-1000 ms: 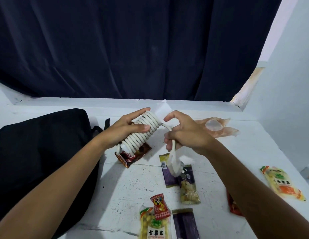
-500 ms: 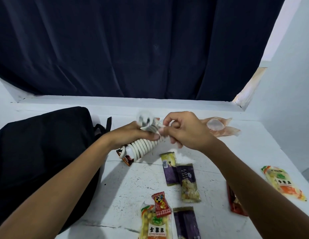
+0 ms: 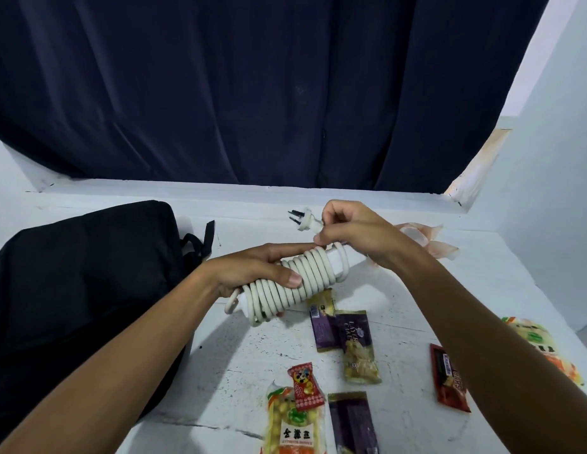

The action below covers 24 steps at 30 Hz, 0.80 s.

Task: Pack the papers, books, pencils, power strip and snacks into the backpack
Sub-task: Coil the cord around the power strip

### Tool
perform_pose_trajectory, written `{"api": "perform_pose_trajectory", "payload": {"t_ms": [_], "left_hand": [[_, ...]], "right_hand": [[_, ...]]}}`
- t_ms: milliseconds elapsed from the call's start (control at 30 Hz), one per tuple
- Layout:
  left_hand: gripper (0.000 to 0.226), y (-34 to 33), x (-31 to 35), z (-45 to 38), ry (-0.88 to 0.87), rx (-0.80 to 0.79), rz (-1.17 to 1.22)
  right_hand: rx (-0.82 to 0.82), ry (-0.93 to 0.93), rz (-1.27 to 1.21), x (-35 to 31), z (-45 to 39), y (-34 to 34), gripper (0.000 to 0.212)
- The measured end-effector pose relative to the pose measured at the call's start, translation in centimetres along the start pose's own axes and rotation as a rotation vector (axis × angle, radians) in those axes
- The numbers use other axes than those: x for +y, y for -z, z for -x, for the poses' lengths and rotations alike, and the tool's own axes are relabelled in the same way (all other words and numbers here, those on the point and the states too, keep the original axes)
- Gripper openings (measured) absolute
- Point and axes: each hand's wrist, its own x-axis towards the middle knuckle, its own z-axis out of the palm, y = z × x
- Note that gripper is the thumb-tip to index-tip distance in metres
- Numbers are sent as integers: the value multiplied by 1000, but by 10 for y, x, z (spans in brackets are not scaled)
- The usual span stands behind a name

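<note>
My left hand (image 3: pixel 252 273) grips the white power strip (image 3: pixel 342 258), whose white cord (image 3: pixel 298 283) is coiled many times around it. Just above the strip's far end, my right hand (image 3: pixel 354 234) pinches the cord close to the plug (image 3: pixel 306 219), whose dark prongs point up and left. The black backpack (image 3: pixel 79 283) lies flat on the left of the white table (image 3: pixel 482 290). Several snack packets lie below the hands: two purple ones (image 3: pixel 323 326) (image 3: pixel 352 421), a yellow-green one (image 3: pixel 293 421), a small red one (image 3: pixel 305 385).
A dark red snack packet (image 3: pixel 449 378) and an orange-green one (image 3: pixel 544 345) lie beside my right forearm. Crumpled clear plastic (image 3: pixel 426 237) sits behind my right hand. A dark curtain (image 3: pixel 285 93) hangs behind the table; a white wall (image 3: pixel 554 158) closes the right side.
The cord's last turn has gone onto the strip. My right hand has lifted the plug end above the strip, and the strip now lies lower and flatter in my left hand.
</note>
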Motion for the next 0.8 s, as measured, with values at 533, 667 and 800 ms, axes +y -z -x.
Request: {"api": "perform_pose_trajectory", "payload": {"t_ms": [533,667,800], "left_hand": [[58,-21,-22,-4,-107,-326,522],[63,-29,-31,-12,-185,-318,629],[67,-40,-36,-18,-236,-287,778]], "right_hand": [[-328,-17,-755,36,12,2,80],[-134,91,-742,43,21,-18,79],[69,57,-721,38,26,-43,76]]}}
